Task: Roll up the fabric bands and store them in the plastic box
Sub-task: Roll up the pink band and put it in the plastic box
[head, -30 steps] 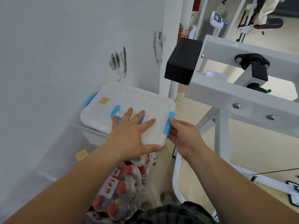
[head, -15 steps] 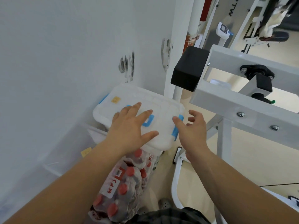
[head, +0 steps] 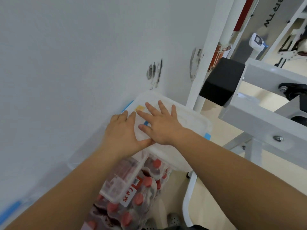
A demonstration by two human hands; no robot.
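Note:
The white plastic box (head: 191, 118) with blue latches stands against the wall with its lid on; no fabric bands show. My left hand (head: 123, 135) lies flat on the lid's near-left part, thumb stretched to the right. My right hand (head: 159, 123) rests on the lid's middle with fingers spread and straight, covering the blue handle. The two hands touch side by side. A blue latch (head: 207, 136) shows at the box's right end.
A shrink-wrapped pack of red-capped bottles (head: 132, 188) sits under the box. A larger clear bin (head: 79, 156) stands to the left along the wall. A white gym machine frame (head: 269, 123) with a black pad (head: 221, 81) crowds the right side.
My right hand left the blue latch at the box's right end and came onto the lid's middle. My left hand slid left toward the wall. The view tilted.

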